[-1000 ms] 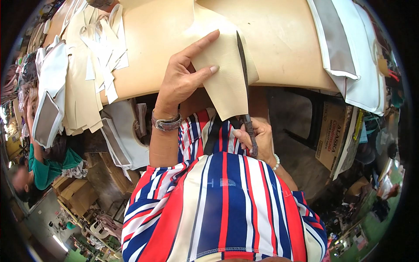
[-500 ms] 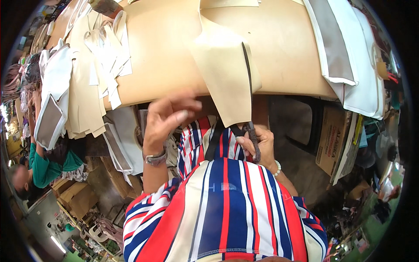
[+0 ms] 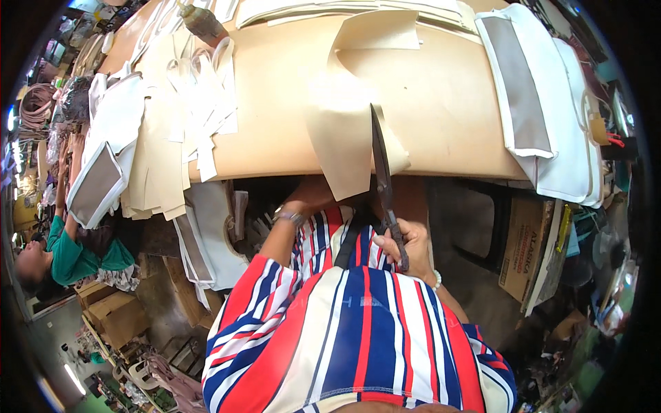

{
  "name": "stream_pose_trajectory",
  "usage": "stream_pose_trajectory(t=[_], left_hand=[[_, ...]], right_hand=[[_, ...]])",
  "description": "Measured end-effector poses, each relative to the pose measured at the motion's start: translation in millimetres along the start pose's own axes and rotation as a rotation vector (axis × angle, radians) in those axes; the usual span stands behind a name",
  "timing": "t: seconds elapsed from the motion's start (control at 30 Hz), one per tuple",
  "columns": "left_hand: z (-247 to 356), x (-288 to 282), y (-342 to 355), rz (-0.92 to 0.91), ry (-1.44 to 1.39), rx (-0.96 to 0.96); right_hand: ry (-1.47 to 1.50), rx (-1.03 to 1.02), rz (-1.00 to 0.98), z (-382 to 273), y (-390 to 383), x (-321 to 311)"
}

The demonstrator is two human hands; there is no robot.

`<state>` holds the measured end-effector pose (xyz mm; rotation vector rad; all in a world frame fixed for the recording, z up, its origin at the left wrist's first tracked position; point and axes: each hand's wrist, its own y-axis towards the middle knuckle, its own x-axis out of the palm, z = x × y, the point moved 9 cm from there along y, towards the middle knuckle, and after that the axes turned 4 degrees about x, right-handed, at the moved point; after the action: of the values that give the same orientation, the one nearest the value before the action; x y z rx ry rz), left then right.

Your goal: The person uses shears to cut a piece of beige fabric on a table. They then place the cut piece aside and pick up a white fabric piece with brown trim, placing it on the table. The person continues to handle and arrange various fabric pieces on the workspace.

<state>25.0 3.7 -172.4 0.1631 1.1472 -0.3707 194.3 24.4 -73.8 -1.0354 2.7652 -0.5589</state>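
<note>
A pair of dark metal scissors (image 3: 382, 165) is gripped in my right hand (image 3: 412, 246), with its fingers closed round the handles. The blade points away from me, along the right side of a beige sheet of leather-like material (image 3: 344, 148). That sheet hangs over the table's near edge, its far end curling up, and a strip (image 3: 394, 143) of the same beige shows to the right of the blade. My left hand (image 3: 310, 193) reaches beneath the hanging sheet from the left. Its fingers are hidden there, so their grip does not show.
The tan-covered table (image 3: 454, 103) spans the front. Pale strips (image 3: 206, 110) and beige pieces (image 3: 155, 138) lie left, near a bottle (image 3: 202, 24). White-and-grey panels (image 3: 523, 89) overhang at right. A cardboard box (image 3: 520, 241) stands underneath. A person in green (image 3: 89, 255) is at far left.
My left hand, blurred and raised left of the sheet before, has moved right and under it. The scissors' blade now shows more fully beside the sheet's edge. The view has shifted slightly.
</note>
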Motion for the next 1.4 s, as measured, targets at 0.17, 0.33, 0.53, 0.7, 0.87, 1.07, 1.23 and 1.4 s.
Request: stream_pose_trajectory(t=[0.17, 0.33, 0.53, 0.7, 0.87, 1.07, 1.23, 1.4], left_hand=[[-6.3, -140.3, -69.4, 0.184, -1.030, -0.635], [-3.4, -260.4, -27.0, 0.564, -0.912, -0.544], [-8.8, -207.3, 48.7, 0.319, -1.022, -0.386], [5.2, -178.3, 55.3, 0.313, -1.469, -0.348], [28.2, -188.0, 63.2, 0.462, -1.878, -0.146], [36.8, -244.5, 67.1, 0.785, -1.373, -0.024], [50.8, -252.0, 68.6, 0.797, -1.150, -0.031], [46.0, -241.7, 69.1, 0.786, -1.126, -0.070]], right_hand=[[-0.005, -0.069, -0.040, -13.9, -2.9, -0.7], [-0.138, -0.310, -0.112, -54.3, -8.4, 7.8], [-0.174, -0.462, -0.114, -64.0, -17.8, 5.0], [-0.167, -0.471, -0.006, -56.7, -16.1, -12.6], [-0.041, -0.517, 0.082, -72.5, -18.4, -20.4], [-0.013, -0.252, -0.014, -27.6, -13.8, -24.2], [0.097, -0.223, -0.047, -28.1, -16.7, -23.3], [-0.006, -0.254, -0.046, -31.1, -9.5, -24.9]])
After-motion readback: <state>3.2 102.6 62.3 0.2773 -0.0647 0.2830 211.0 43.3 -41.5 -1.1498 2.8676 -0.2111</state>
